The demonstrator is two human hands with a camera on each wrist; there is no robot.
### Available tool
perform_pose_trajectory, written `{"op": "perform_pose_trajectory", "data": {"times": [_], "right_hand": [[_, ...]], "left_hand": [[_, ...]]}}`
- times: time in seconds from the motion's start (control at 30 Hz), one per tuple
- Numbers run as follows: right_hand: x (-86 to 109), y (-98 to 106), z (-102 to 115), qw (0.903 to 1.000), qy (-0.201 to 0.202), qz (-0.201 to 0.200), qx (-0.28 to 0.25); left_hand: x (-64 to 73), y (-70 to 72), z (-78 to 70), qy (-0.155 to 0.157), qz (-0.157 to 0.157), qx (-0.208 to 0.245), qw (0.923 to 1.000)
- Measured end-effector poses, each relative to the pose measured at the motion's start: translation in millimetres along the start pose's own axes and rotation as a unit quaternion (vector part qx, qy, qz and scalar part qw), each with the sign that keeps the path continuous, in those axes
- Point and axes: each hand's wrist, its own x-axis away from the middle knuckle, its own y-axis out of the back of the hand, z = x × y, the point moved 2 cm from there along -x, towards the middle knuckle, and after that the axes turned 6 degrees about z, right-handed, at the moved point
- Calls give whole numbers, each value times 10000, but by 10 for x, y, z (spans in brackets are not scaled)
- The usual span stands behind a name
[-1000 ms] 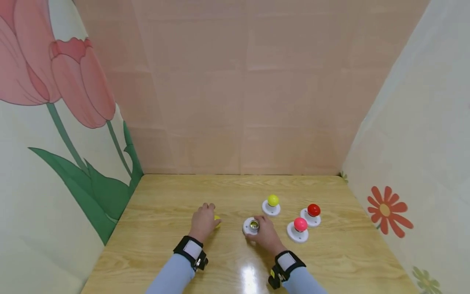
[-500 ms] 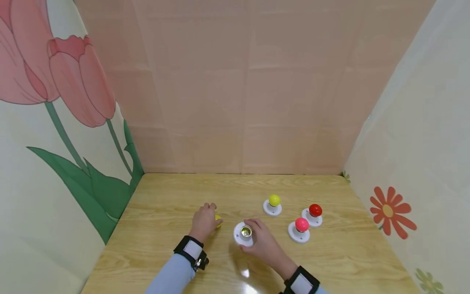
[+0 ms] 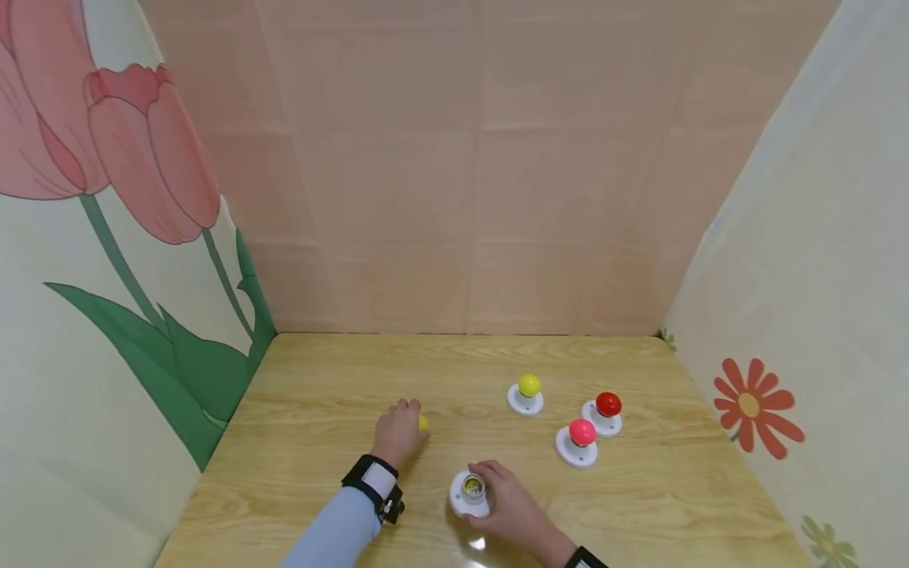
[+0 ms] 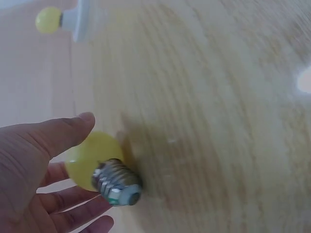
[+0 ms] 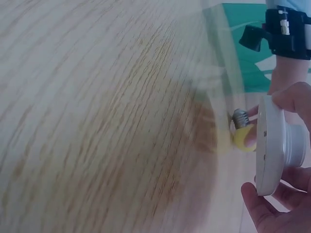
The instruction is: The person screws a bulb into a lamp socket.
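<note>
My left hand [image 3: 398, 432] is at the middle of the table, gripping a yellow light bulb [image 4: 92, 158] between thumb and fingers. The bulb's silver screw base [image 4: 116, 182] sticks out from the hand, tilted down to the right in the left wrist view. To the right and nearer the front edge, my right hand [image 3: 514, 509] holds a white round lamp socket [image 3: 458, 497] by its edges. The socket's metal-lined opening faces up, and its flat underside is raised over the wooden table [image 5: 121, 126], as the right wrist view shows.
Right of the hands stand three white sockets with bulbs screwed in: a yellow bulb [image 3: 529, 385] further back, a red bulb [image 3: 608, 405] at the right and a pink bulb [image 3: 583, 431] in front. Printed flower sheets hang at both sides, and a plain pinkish sheet [image 3: 461, 197] at the back.
The right hand has lifted the white socket and drawn it toward the front of the table, slightly left. The left hand has turned slightly around the yellow bulb, staying about where it was.
</note>
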Motion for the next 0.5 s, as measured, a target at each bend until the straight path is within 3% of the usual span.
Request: {"op": "perform_pose_trajectory", "data": {"times": [0.3, 0.4, 0.5], "right_hand": [[-18, 3, 44, 9999, 30, 91, -115], [-33, 18, 27, 9998, -44, 115, -142], [-58, 47, 10, 9999, 39, -56, -73]], "left_hand": [[-26, -58, 55, 113, 88, 191, 9997], [-26, 4, 27, 3, -62, 287, 9996], [-6, 171, -74, -194, -267, 499, 9982]]}}
